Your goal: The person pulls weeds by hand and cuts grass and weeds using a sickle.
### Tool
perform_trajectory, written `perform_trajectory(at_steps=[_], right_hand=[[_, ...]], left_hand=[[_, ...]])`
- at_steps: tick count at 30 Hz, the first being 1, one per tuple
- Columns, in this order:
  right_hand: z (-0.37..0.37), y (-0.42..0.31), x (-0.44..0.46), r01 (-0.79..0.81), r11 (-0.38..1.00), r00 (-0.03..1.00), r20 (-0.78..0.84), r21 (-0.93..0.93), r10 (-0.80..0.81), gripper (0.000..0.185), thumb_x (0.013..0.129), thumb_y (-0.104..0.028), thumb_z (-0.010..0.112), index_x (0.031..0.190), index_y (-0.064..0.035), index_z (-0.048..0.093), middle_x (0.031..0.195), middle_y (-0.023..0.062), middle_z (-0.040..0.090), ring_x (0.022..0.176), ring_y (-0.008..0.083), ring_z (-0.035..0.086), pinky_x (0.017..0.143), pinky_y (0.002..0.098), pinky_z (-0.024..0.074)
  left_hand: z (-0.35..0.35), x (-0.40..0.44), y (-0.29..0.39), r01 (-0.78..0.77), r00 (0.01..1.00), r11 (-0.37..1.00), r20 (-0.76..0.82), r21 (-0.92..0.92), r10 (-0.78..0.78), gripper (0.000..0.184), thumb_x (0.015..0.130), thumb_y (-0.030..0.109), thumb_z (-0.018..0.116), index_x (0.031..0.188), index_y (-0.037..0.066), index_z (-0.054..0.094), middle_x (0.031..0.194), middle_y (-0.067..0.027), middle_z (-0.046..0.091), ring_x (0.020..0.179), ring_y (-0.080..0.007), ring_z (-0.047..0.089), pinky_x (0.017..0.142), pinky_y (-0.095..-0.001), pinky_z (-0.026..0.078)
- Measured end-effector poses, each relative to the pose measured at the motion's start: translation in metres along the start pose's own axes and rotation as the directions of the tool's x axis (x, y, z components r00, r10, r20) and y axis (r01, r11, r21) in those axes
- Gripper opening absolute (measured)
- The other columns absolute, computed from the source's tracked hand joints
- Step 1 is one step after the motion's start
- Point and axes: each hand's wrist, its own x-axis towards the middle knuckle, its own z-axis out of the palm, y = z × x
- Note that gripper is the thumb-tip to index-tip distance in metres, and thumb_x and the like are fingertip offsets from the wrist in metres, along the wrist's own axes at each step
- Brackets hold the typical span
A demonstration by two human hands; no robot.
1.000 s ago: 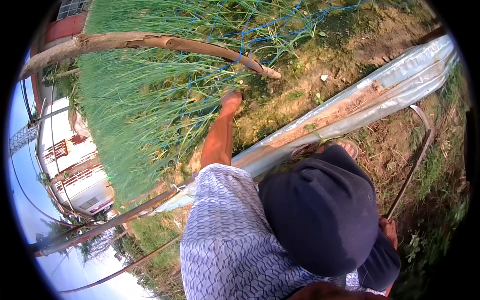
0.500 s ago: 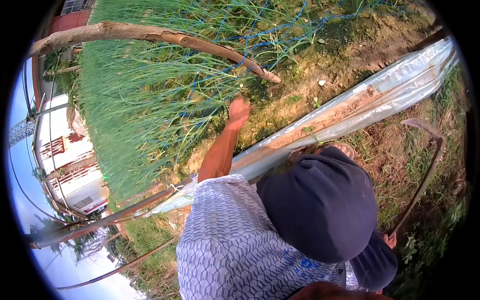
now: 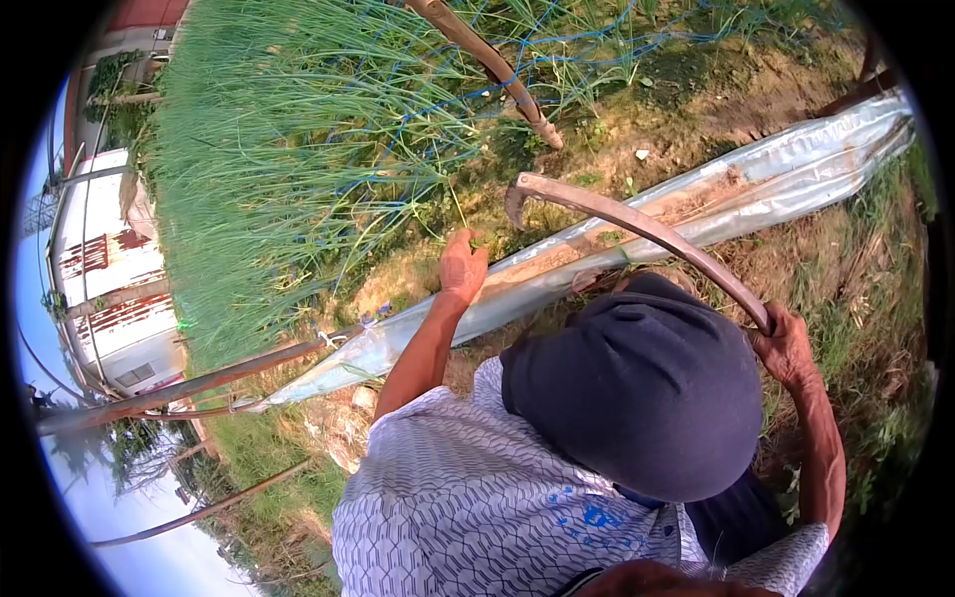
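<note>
My left hand (image 3: 463,267) reaches to the edge of the planted bed, its fingers closed around a small green plant (image 3: 477,242) that is partly hidden by them. Tall, thin green onion-like plants (image 3: 288,189) stand just beyond that hand. My right hand (image 3: 788,346) grips the lower end of a sickle (image 3: 657,231) with a long curved wooden handle. Its short hooked blade is at the far end, above the strip of soil beside the plastic sheet (image 3: 796,184).
Blue netting (image 3: 587,45) runs among the plants, beside a slanting wooden pole (image 3: 487,60). A long pole (image 3: 189,386) lies across the left side. My bent knee in dark cloth (image 3: 637,388) fills the lower middle. Behind stands a rusty white building (image 3: 109,269).
My left hand has drawn back from the plants toward the plastic sheet. My right hand has lifted the sickle and swung its blade leftward over the sheet.
</note>
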Motion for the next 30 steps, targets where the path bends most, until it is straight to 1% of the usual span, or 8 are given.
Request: perform_trajectory(at_steps=[5,9,12,15,16,20,24,30], right_hand=[[0.026,-0.042,0.02,0.143,0.988,0.988,-0.062,0.053,-0.139,0.03,0.079,-0.02,0.071,0.095,0.0024,0.058,0.066,0.0131,0.053,0.062,0.0227,0.051,0.062,0.0371,0.0449],[0.044,-0.056,0.028,0.172,0.981,0.984,-0.059,0.092,-0.167,0.032,0.083,-0.02,0.067,0.103,0.0021,0.056,0.076,0.0201,0.06,0.072,0.0282,0.062,0.068,0.0402,0.0487],[0.067,-0.07,0.046,0.221,0.968,0.969,-0.137,0.12,-0.204,0.03,0.087,-0.02,0.067,0.105,0.0022,0.056,0.084,0.024,0.062,0.078,0.0358,0.064,0.07,0.0427,0.0494],[0.079,-0.1,0.063,0.231,0.957,0.972,-0.084,0.173,-0.219,0.03,0.087,-0.018,0.067,0.105,0.002,0.055,0.084,0.0247,0.062,0.08,0.038,0.064,0.07,0.0434,0.0492],[0.092,-0.101,0.072,0.345,0.93,0.931,-0.173,0.127,-0.321,0.03,0.087,-0.019,0.067,0.105,0.0008,0.053,0.082,0.0234,0.062,0.078,0.0383,0.064,0.069,0.0438,0.0489],[0.106,-0.142,0.087,0.281,0.948,0.957,-0.118,0.149,-0.266,0.028,0.086,-0.017,0.068,0.102,-0.0011,0.052,0.081,0.0218,0.062,0.076,0.0401,0.063,0.068,0.0455,0.0491],[0.132,-0.155,0.109,0.493,0.864,0.846,-0.287,0.103,-0.449,0.03,0.085,-0.021,0.07,0.098,-0.0021,0.051,0.079,0.0218,0.062,0.074,0.0413,0.063,0.067,0.0463,0.0492],[0.144,-0.181,0.139,0.344,0.909,0.938,-0.118,0.234,-0.325,0.032,0.087,-0.027,0.067,0.098,0.0001,0.055,0.08,0.0214,0.062,0.076,0.0381,0.062,0.07,0.0453,0.0481]], left_hand=[[0.002,-0.018,-0.044,0.23,0.963,0.972,-0.137,-0.042,-0.233,0.033,0.078,0.021,0.065,0.105,0.003,0.062,0.107,-0.0221,0.06,0.1,-0.041,0.058,0.087,-0.0461,0.047],[0.016,-0.009,-0.047,0.192,0.963,0.981,-0.192,0.001,-0.189,0.037,0.078,0.027,0.064,0.105,0.002,0.063,0.106,-0.0213,0.06,0.1,-0.0404,0.058,0.087,-0.0461,0.047],[0.016,-0.006,-0.038,0.31,0.928,0.951,-0.214,-0.017,-0.306,0.04,0.078,0.032,0.061,0.105,0.002,0.063,0.105,-0.0199,0.061,0.097,-0.0407,0.06,0.086,-0.0471,0.047],[0.018,-0.006,-0.035,0.331,0.912,0.942,-0.24,-0.051,-0.333,0.034,0.077,0.031,0.062,0.102,0.008,0.064,0.106,-0.0193,0.062,0.1,-0.04,0.059,0.087,-0.0463,0.046],[0.017,-0.007,-0.034,0.329,0.908,0.941,-0.246,-0.083,-0.339,0.033,0.077,0.031,0.062,0.101,0.008,0.064,0.106,-0.0189,0.062,0.1,-0.04,0.059,0.087,-0.0467,0.046],[0.012,-0.006,-0.026,0.384,0.895,0.92,-0.213,-0.08,-0.392,0.033,0.077,0.031,0.063,0.101,0.009,0.065,0.105,-0.0173,0.063,0.099,-0.0389,0.06,0.086,-0.0461,0.046],[0.014,-0.007,-0.028,0.353,0.904,0.933,-0.229,-0.074,-0.36,0.031,0.077,0.029,0.064,0.1,0.009,0.065,0.104,-0.0156,0.064,0.097,-0.0379,0.061,0.085,-0.0459,0.047],[0.021,-0.006,-0.04,0.285,0.916,0.958,-0.302,0.02,-0.266,0.028,0.077,0.027,0.064,0.098,0.01,0.066,0.102,-0.0137,0.066,0.092,-0.0364,0.063,0.081,-0.044,0.05]])
